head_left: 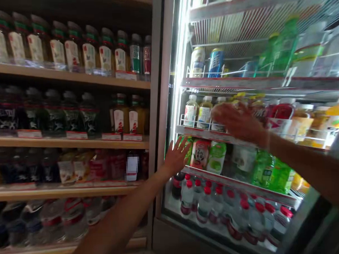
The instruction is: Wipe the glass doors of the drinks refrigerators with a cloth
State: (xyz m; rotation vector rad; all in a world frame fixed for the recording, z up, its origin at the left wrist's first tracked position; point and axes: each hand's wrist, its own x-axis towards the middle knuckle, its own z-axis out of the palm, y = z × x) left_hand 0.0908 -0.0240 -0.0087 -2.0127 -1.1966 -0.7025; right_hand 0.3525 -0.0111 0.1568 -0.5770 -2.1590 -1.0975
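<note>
I face an open, lit drinks fridge. My left hand reaches in with fingers spread, beside a green bottle and a red-labelled bottle on the third shelf. My right hand is raised in front of the second shelf, fingers stretched out and blurred, close to yellow-green juice bottles. Neither hand holds anything.
Wooden shelves on the left carry rows of bottled drinks with price tags. The fridge's bottom shelf holds several red-capped water bottles. Cans and green bottles stand on the upper wire shelf. The fridge door edge is at the lower right.
</note>
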